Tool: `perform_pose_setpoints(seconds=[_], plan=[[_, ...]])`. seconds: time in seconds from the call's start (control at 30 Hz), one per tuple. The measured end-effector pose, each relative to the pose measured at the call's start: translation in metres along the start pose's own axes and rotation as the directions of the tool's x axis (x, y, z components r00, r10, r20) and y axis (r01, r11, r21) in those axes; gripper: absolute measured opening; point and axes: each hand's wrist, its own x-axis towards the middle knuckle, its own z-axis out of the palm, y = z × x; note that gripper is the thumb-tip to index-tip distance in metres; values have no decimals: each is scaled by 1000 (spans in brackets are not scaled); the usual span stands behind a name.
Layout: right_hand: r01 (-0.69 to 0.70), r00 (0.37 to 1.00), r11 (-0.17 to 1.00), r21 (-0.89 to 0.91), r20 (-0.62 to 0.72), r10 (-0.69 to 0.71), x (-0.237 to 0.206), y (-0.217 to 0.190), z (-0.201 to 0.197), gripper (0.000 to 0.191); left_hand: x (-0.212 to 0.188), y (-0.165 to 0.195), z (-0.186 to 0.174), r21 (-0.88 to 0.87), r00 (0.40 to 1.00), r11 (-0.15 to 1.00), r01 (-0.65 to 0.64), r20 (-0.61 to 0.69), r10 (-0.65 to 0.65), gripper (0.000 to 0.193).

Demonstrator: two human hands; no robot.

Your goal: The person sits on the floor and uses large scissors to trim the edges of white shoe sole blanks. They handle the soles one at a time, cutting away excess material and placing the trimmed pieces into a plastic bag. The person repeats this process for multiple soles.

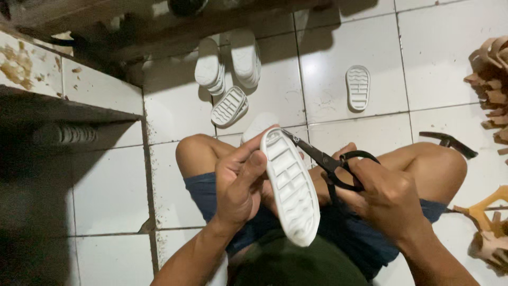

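**Trimming the rim of a white sole, toe end**

Seated on the tiled floor [111, 190], knees apart, work held over my lap. Landmark for all positions: the white sole [291, 185] in hand.

Left hand [238, 185]: grip clamped on the sole's left edge, thumb lying along the rim, fingers behind it. The sole is tilted, tread side towards me, toe end up and away from me.

Right hand [386, 198]: grip closed through the loops of the black scissors [328, 161], to the right of the sole. The blades point left and up, and the tips meet the rim at the toe end. I cannot tell whether the blades are parted or shut at the tip.

Judgement: the step in hand is cutting excess off the rim, at the top of the sole. The next move calls for a short, controlled bite following the curve, with the left hand turning the sole to feed fresh rim into the blades and the thumb kept clear of the cutting line.

Surroundings: beyond the sole, further from me, a group of white soles [227, 79] lies on the tiles; one single sole [358, 87] lies beyond and to the right. Far right of the sole, tan-coloured shoe parts [489, 74] are stacked, and a dark tool [450, 143] lies by my right knee.
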Motion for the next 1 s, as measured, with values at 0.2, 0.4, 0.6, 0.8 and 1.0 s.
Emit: perform_pose_setpoints(seconds=[0.2, 0.4, 0.6, 0.8, 1.0], plan=[[61, 998, 998, 3, 17, -61, 2, 11, -4, 42, -2, 7, -2, -39, 996, 995, 90, 14, -90, 59], [101, 993, 986, -130, 74, -92, 1, 26, -7, 44, 3, 12, -2, -101, 976, 971, 215, 44, -212, 55], [105, 960, 952, -286, 280, -22, 19, 20, -12, 41, -1, 5, -19, -297, 761, 731, 614, -22, -649, 59], [-434, 890, 288, 853, 358, 282, 18, -10, 20, 29, 8, -30, -15, -118, 738, 736, 666, 245, -629, 63], [-446, 821, -102, 889, 451, 351, 22, 6, 36, 24, -26, -30, 10, 727, 945, 613, -310, 309, 111, 64]])
